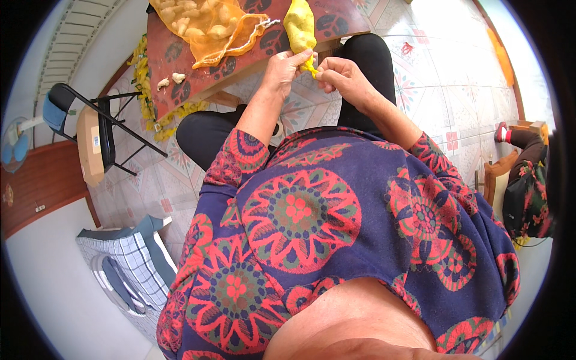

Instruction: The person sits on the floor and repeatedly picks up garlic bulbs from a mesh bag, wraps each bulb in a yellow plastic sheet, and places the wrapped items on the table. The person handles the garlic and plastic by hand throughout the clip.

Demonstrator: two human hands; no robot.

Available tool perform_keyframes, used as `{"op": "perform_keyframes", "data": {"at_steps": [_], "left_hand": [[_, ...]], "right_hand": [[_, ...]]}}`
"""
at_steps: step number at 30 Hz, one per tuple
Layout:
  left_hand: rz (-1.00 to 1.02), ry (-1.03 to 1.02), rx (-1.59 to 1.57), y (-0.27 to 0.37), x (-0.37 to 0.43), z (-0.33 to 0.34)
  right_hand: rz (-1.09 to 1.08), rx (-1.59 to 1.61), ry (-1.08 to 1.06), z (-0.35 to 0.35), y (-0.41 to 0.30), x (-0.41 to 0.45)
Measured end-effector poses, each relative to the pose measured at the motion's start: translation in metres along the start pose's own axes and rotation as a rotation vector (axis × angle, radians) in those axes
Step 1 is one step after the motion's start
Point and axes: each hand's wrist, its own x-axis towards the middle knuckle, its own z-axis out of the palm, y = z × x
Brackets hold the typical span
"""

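Observation:
A yellow mesh bag (300,28), stretched tight over lumpy pieces that look like ginger, lies over the near edge of a red patterned table (198,83). My left hand (288,67) pinches its gathered neck just below the filled part. The twisted tail of the bag is between the thumb and fingers of my right hand (338,75), close beside the left. To the left, an orange mesh sack (227,33) with a white drawstring edge holds more pale ginger-like roots. Two small loose root pieces (178,78) rest near the table's left side.
Many yellow mesh bags (145,81) lie on the floor along the table's left side. A black folding chair (107,130) with a cardboard piece (88,144) stands at left. Another person (526,193) sits at far right. Red string (407,48) lies on the tiles.

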Motion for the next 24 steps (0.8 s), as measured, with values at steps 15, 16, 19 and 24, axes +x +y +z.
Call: {"op": "perform_keyframes", "data": {"at_steps": [15, 16, 19, 24], "left_hand": [[-0.209, -0.287, -0.435, -0.001, -0.013, 0.006], [-0.189, -0.286, -0.433, -0.007, -0.009, 0.007], [-0.191, -0.284, -0.516, -0.003, -0.015, 0.012], [0.186, -0.290, -0.595, 0.064, -0.054, -0.018]], "right_hand": [[0.048, -0.140, -0.479, 0.017, -0.008, -0.032], [-0.009, -0.243, -0.486, 0.020, -0.005, -0.034], [-0.067, -0.351, -0.460, 0.030, -0.009, -0.037], [0.109, -0.104, -0.343, 0.033, -0.012, -0.035]]}}
